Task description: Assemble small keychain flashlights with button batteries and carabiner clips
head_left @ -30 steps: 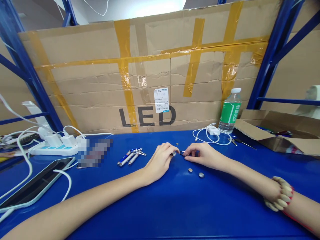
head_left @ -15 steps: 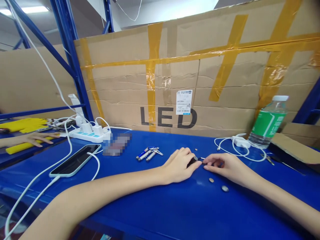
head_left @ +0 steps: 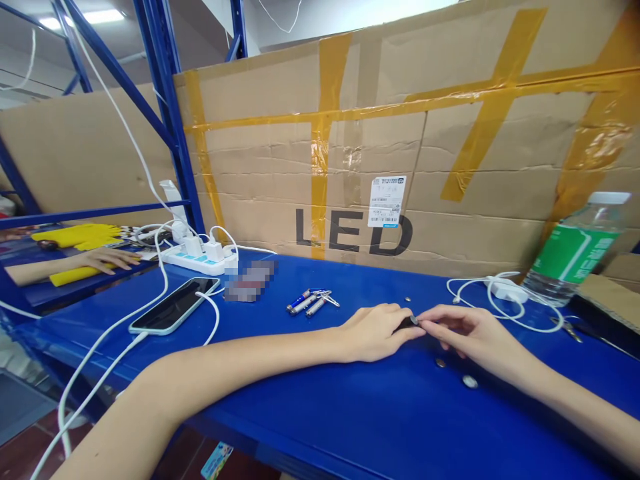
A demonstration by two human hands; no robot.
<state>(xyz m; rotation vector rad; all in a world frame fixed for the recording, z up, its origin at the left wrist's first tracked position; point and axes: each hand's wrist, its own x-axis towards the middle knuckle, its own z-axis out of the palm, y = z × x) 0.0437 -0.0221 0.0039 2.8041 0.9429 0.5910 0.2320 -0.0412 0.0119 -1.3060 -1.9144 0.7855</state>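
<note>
My left hand (head_left: pixel 376 330) rests on the blue table (head_left: pixel 350 413) with its fingers closed round a small dark cylinder (head_left: pixel 407 323), likely a mini keychain flashlight. My right hand (head_left: pixel 467 333) meets it from the right, its fingertips pinched at the cylinder's end. Two button cell batteries (head_left: pixel 441 363) (head_left: pixel 469 381) lie just in front of my right hand. A third small disc (head_left: pixel 408 299) sits behind the hands. A bundle of keychain flashlights (head_left: pixel 313 301) lies to the left.
A taped cardboard sheet marked LED (head_left: pixel 400 147) walls the back. A phone on a charging cable (head_left: pixel 174 305), a power strip (head_left: pixel 197 260), a white charger with cable (head_left: pixel 503 292) and a water bottle (head_left: pixel 575 250) stand around. Another person's hand (head_left: pixel 107 259) lies at far left.
The camera has swung left, bringing the neighbouring bench and another person's hand into view. My hands stay together on the small cylinder, the left now covering more of it.
</note>
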